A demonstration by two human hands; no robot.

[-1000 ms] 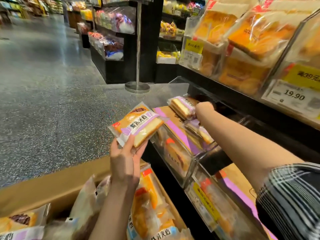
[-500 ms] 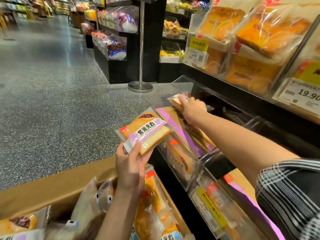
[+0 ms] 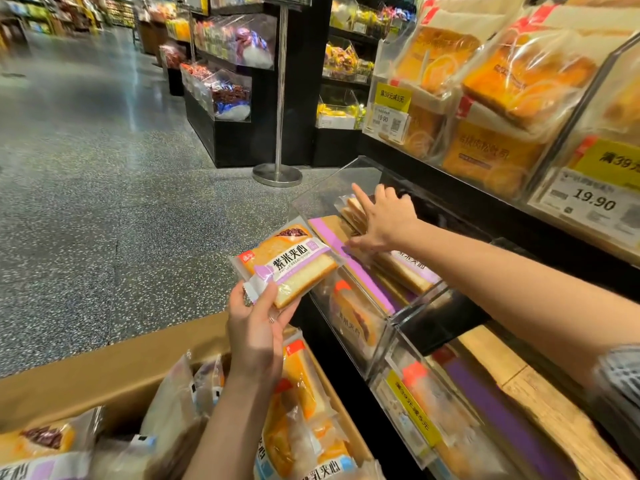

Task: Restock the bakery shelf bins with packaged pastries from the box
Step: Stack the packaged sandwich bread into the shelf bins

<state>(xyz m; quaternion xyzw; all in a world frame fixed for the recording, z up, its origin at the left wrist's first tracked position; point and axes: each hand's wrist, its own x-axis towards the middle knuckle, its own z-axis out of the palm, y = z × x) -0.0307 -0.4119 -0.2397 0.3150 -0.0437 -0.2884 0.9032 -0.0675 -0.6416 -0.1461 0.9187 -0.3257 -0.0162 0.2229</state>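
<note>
My left hand (image 3: 258, 327) grips a wrapped sandwich pastry (image 3: 289, 263) with a purple-and-white label, held above the cardboard box (image 3: 104, 368). My right hand (image 3: 382, 218) reaches into the clear acrylic shelf bin (image 3: 349, 323), fingers spread and pressing on the packaged pastries (image 3: 408, 265) stacked inside. The box below holds several more wrapped pastries (image 3: 301, 403).
A second clear bin (image 3: 415, 410) with a yellow tag sits nearer me on the low shelf. Above, bagged loaves (image 3: 495, 98) and price tags (image 3: 588, 202) fill the upper shelf. A metal stanchion base (image 3: 277, 174) stands on the speckled aisle floor (image 3: 104, 188).
My right hand set its pastry down in the far end of the bin and now lies spread on the stack. My left hand kept its pastry, drifting slightly right.
</note>
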